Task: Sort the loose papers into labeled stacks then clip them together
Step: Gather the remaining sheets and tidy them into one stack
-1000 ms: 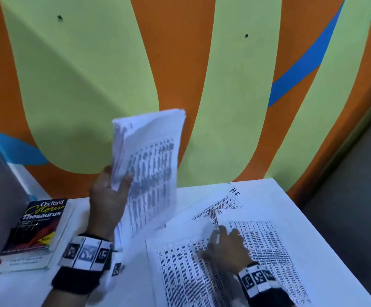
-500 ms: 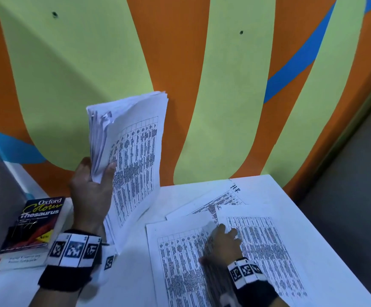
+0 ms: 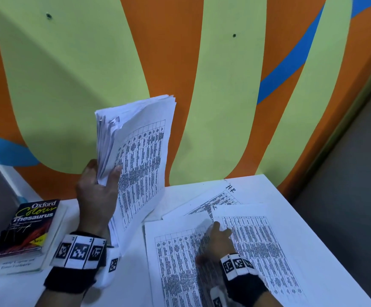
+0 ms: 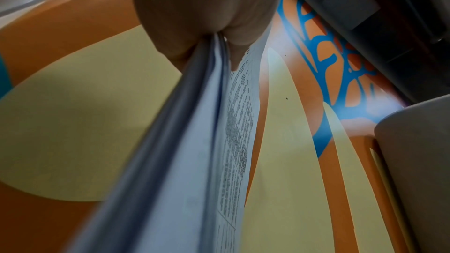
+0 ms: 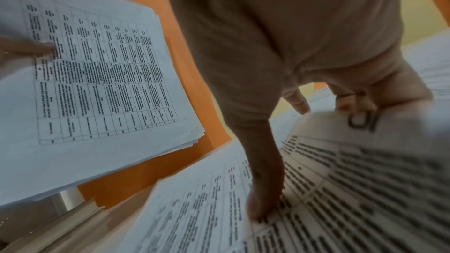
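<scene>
My left hand [image 3: 103, 173] grips a thick stack of printed table sheets [image 3: 140, 160] and holds it upright above the white table [image 3: 275, 193], near the wall. The left wrist view shows my left hand [image 4: 219, 43] pinching the stack's edge [image 4: 194, 141]. My right hand [image 3: 215, 240] lies on two printed sheets, one on the left [image 3: 175, 267] and one on the right [image 3: 268, 244]. It curls up a sheet corner [image 3: 204, 224]. In the right wrist view my right hand [image 5: 280, 157] has its thumb pressed on the page. Its fingers hook over the raised edge beside a dark paper clip [image 5: 360, 120]. A third sheet [image 3: 220, 197] lies behind, by the handwritten "HR" [image 3: 230, 188].
An Oxford Colour Thesaurus [image 3: 31, 227] lies on another book [image 3: 18, 265] at the table's left. The orange, green and blue wall [image 3: 224, 96] stands right behind the table. A grey surface [image 3: 346, 196] lies beyond the table's right edge.
My left hand has swung the stack more upright and a little to the left. The right hand's fingers have drawn back and curled up the corner of a sheet.
</scene>
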### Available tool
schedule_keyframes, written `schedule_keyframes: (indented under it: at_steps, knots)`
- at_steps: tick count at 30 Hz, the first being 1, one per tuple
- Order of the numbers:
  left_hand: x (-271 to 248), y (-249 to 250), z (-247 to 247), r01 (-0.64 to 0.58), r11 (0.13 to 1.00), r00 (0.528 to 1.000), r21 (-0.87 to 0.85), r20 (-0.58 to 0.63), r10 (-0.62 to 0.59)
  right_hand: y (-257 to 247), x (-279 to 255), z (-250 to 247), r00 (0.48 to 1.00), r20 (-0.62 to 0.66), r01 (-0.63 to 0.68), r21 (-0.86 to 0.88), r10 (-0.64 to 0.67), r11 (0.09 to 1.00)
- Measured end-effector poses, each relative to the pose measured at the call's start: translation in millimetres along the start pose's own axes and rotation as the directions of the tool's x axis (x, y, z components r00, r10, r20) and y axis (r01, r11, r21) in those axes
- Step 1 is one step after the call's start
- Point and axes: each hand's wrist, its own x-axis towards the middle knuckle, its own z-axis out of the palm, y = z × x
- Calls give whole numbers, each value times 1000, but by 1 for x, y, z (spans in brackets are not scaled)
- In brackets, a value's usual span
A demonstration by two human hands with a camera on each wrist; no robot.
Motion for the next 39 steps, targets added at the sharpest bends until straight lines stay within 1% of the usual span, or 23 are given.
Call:
schedule_keyframes:
  at_steps: [2,3,6,8,10,11,12,14,15,16,19,20,22,24,26,28,30,32,33,35,37,39]
  knots:
    - [1,-1,0,-10,1000,1000,3,6,10,0,2,-2,998,37,51,71,-54,996]
    - [1,-1,-1,-16,1000,1000,4,8,16,0,3,-6,998,23,64,108,-67,992]
    - [4,-1,-4,-30,999,999,12,13,30,9,11,-27,991,-99,106,189,-88,976]
    - [5,-1,-6,-23,1000,1000,8,16,23,26,18,-51,981,-184,110,244,-66,964]
    - [4,-2,-7,-11,1000,1000,-4,15,11,52,27,-76,975,-221,25,272,38,962]
    - [4,-2,-8,-5,1000,1000,-12,9,5,67,33,-83,968,-223,-50,266,112,963]
    - [4,-3,-8,-2,1000,1000,-18,2,2,81,39,-86,953,-228,-142,253,202,957]
    - [3,-4,-7,-4,1000,1000,-23,-4,4,108,54,-80,892,-211,-361,204,401,910]
    - [3,-5,-5,-3,1000,1000,-21,-2,3,116,56,-75,871,-186,-427,173,456,887]
    - [3,-5,-4,1,1000,1000,-20,2,-1,120,54,-69,866,-164,-454,139,472,880]
    - [2,-3,2,7,1000,1000,-28,22,-6,120,42,-64,859,-196,-468,73,473,881]
    - [2,-3,3,5,1000,1000,-28,27,-4,120,41,-64,854,-201,-475,76,480,877]
    - [1,-3,4,-5,1000,1000,-16,19,6,123,45,-63,864,-158,-463,125,478,878]
    - [1,-5,5,-9,1000,1000,-1,17,9,128,47,-65,899,-98,-407,176,428,896]
    - [2,-7,5,-4,1000,1000,8,25,4,135,46,-71,917,-108,-355,214,384,910]
    - [2,-8,6,-7,1000,1000,2,26,7,142,41,-78,922,-122,-317,311,368,896]
    - [4,-7,5,-14,1000,1000,-8,21,14,148,35,-87,927,-151,-236,471,342,850]
    - [5,-6,5,-15,1000,1000,-5,17,15,154,30,-92,915,-217,-127,648,341,751]
    - [5,-6,5,-14,1000,1000,1,17,14,154,29,-92,900,-223,-109,716,374,689]
    - [6,-6,6,-11,1000,1000,8,15,11,148,30,-88,872,-189,-144,783,451,606]
    - [6,-6,5,-3,1000,1000,9,18,3,129,34,-80,861,-123,-206,802,493,560]
    - [5,-5,4,-10,1000,1000,9,29,9,109,45,-69,846,-98,-284,748,523,600]
